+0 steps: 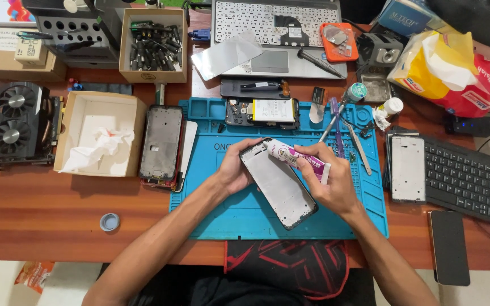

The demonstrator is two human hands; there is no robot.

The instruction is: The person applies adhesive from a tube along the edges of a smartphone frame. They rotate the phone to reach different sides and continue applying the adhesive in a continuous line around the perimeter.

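The wooden desk (58,209) is carrying a blue work mat (239,218) at its centre, and both hands are working over that mat. A stripped laptop (276,34) is lying at the far edge and a black keyboard (463,178) is sitting at the right. An open box (100,133) holding crumpled tissue is standing left of the mat, with a spare frame (161,141) lying between the two.

The phone frame (279,184) is being held tilted just above the mat, its pale inner face turned up. The left hand (233,170) is curling around the frame's upper left edge, fingers closed on it. The right hand (333,184) is gripping a glue tube (299,158) closed in the fingers, and the nozzle is pointing at the frame's top corner (contact between tip and frame cannot be confirmed).

Judged from this posture, adhesive is being laid along the frame's rim, starting at the top corner. Continuing calls for light, even squeeze pressure, a steady left-hand hold, and the nozzle tracking the narrow rim without straying onto the inner face.

An opened phone (262,111) is lying at the mat's far edge, tweezers (358,148) beside the right hand, and a small blue cap (109,221) on the desk.
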